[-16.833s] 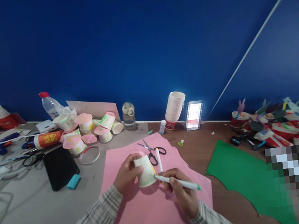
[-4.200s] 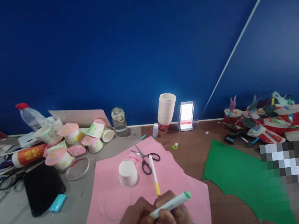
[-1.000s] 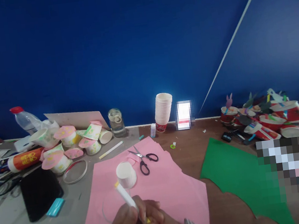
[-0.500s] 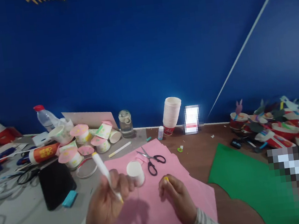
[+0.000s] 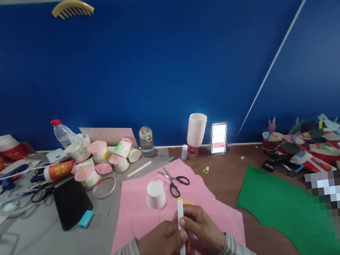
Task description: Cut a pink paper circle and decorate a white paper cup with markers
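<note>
A white double-ended marker (image 5: 179, 211) with yellow tips stands almost upright between my hands, over the pink paper (image 5: 227, 219). My left hand (image 5: 161, 242) pinches its lower half. The thumb of my right hand (image 5: 203, 226) presses against the barrel from the other side, fingers curled. Beside the marker a small yellow cap (image 5: 188, 203) sticks out above the right fingers. Just beyond the hands, a white paper cup (image 5: 155, 195) rests upside down on the paper. Scissors (image 5: 173, 181) with black handles lie spread next to it.
Decorated paper cups (image 5: 98, 151), a black tablet-like slab (image 5: 73, 203) and a turquoise block (image 5: 86, 219) are on the left. A glass jar (image 5: 146, 142), glue stick (image 5: 184, 152) and cup stack (image 5: 197, 132) stand behind. Green paper (image 5: 285, 204) and red cup crafts (image 5: 324, 145) lie right.
My left hand has brought the marker right and down, to my right hand, which now touches it. The view has tilted up slightly. The white cup shows fully.
</note>
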A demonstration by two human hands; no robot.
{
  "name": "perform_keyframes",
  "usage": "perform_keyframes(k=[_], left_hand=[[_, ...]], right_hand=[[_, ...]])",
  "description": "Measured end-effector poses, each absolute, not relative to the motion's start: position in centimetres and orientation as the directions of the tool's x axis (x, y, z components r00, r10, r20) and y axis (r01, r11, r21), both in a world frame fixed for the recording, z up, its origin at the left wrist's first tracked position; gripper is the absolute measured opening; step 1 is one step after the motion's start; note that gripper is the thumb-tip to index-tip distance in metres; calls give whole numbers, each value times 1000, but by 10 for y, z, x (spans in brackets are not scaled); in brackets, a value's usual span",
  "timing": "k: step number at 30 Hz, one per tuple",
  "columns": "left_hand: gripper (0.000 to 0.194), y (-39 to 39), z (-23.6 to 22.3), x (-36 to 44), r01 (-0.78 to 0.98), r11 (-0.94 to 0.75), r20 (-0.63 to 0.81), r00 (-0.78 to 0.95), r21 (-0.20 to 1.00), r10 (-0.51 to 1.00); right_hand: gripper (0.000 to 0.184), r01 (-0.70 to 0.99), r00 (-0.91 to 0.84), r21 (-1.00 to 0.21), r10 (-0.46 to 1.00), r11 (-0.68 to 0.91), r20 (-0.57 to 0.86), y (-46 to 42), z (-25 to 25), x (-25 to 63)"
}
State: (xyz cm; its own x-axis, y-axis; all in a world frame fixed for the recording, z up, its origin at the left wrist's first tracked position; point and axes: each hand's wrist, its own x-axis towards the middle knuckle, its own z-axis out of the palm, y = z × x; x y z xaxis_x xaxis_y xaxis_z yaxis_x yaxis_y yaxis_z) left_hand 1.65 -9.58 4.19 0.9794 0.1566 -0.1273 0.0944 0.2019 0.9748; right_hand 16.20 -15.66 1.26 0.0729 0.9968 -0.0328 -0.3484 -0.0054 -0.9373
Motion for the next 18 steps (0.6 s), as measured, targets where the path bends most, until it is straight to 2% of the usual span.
perform_keyframes(k=[1, 3, 4, 5, 7, 8, 10, 12, 15, 18], left_hand=[[36, -96, 44, 16, 83, 162, -109, 981, 983, 161], [47, -91, 48, 12, 26, 42, -36, 967, 999, 253], [52, -87, 50, 8, 5, -21, 2, 943, 1000, 331], [52, -81, 51, 3, -9, -109, 60, 878, 994, 474], [42, -66, 52, -9, -48, -288, 256, 614, 956, 747], [38, -57, 52, -15, -74, -346, 340, 454, 935, 823], [35, -41, 50, -26, -67, -424, 426, 258, 903, 867], [48, -27, 46, -33, 40, -429, 397, 311, 902, 864], [64, -15, 34, -34, 191, -346, 187, 561, 918, 806], [80, -11, 18, -27, 206, -315, 91, 690, 926, 718]], right_hand=[[10, -440, 65, -898, 996, -31, -66, -156, 13, 162], [16, -617, 132, -787, 988, 19, -80, -153, 12, 167], [21, -695, 207, -713, 975, 92, -76, -150, 12, 172], [22, -752, 254, -643, 964, 144, -82, -148, 11, 177], [16, -818, 285, -548, 951, 178, -117, -143, 9, 189], [13, -838, 287, -517, 947, 175, -144, -140, 6, 193], [11, -854, 302, -484, 938, 188, -169, -137, 2, 198], [9, -855, 298, -490, 935, 170, -195, -136, -2, 198], [12, -809, 322, -568, 922, 150, -215, -135, -3, 194], [22, -700, 414, -681, 900, 216, -140, -136, -4, 190]])
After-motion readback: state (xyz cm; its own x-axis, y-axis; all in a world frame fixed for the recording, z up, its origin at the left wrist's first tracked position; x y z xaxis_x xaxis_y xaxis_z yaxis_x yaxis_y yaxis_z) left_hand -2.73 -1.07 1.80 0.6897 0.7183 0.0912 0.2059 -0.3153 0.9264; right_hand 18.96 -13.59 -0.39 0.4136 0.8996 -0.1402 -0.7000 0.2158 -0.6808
